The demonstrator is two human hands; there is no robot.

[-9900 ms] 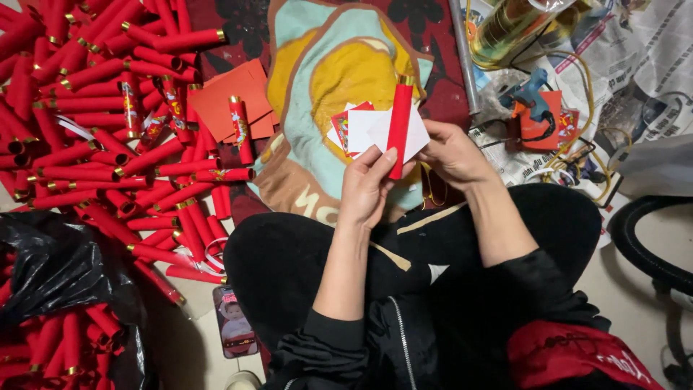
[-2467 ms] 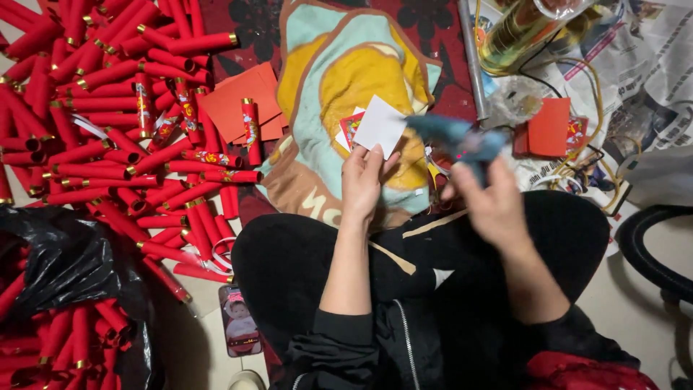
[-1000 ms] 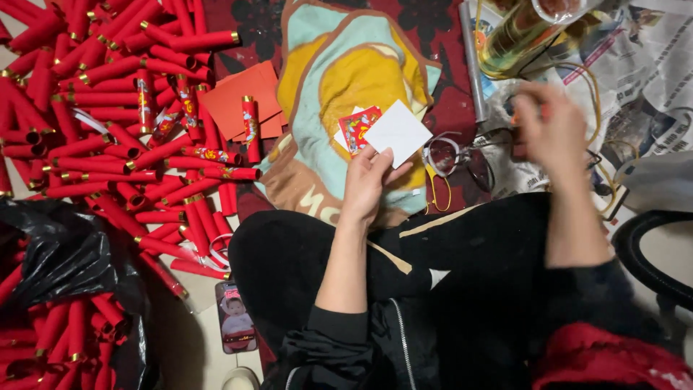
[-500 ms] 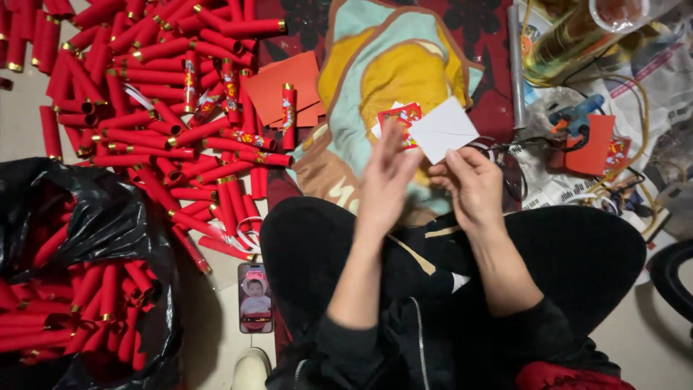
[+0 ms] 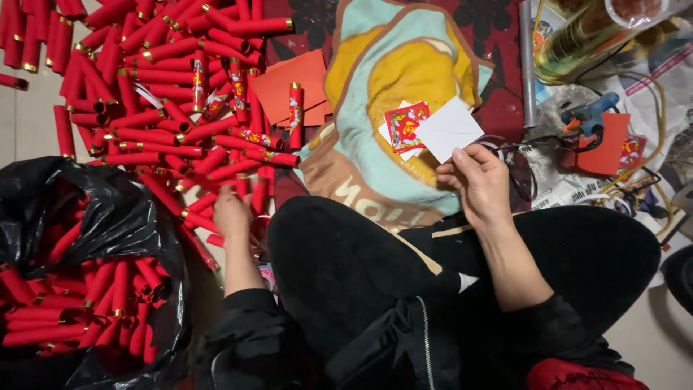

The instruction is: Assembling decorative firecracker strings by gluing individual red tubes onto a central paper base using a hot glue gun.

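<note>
My right hand (image 5: 480, 180) pinches a small stack of white cards (image 5: 449, 128) by its lower edge; a red and gold printed sticker (image 5: 406, 126) shows on the stack's left side. The cards hover over a yellow and teal cushion (image 5: 393, 79). My left hand (image 5: 231, 213) is down at my left knee, resting on the near edge of a big heap of red paper tubes (image 5: 166, 94) with gold-trimmed ends. Its fingers are buried among the tubes, so its grip is hidden. My black-clad legs fill the lower middle.
A black plastic bag (image 5: 108, 209) holding more red tubes sits at the left. Red paper sheets (image 5: 299, 79) lie beside the cushion. At the right, on newspaper (image 5: 570, 188), are a blue glue gun (image 5: 588, 115), red cards (image 5: 606, 148), cables and a gold foil roll (image 5: 585, 40).
My left hand has left the cards and dropped down-left to the tube heap. My right hand has taken over holding the card stack.
</note>
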